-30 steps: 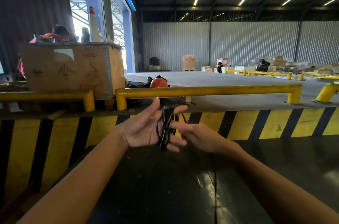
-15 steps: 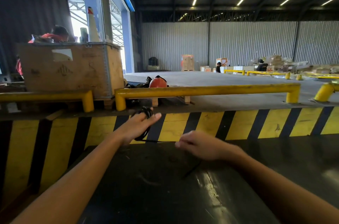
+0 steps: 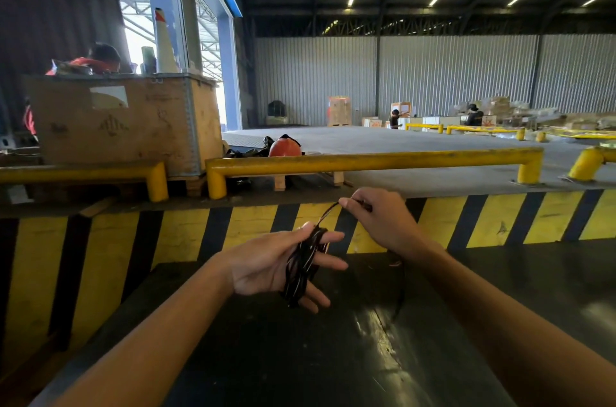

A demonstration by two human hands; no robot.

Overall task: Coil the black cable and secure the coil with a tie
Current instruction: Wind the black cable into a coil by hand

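Black cable [image 3: 301, 265] coiled across spread left hand [image 3: 266, 265]; right hand [image 3: 383, 220] pinching strand, probably cable's, below yellow rail [image 3: 366, 161].

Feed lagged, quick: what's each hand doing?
Left hand: open, coil looped around its fingers.
Right hand: closed, pinching the cable.
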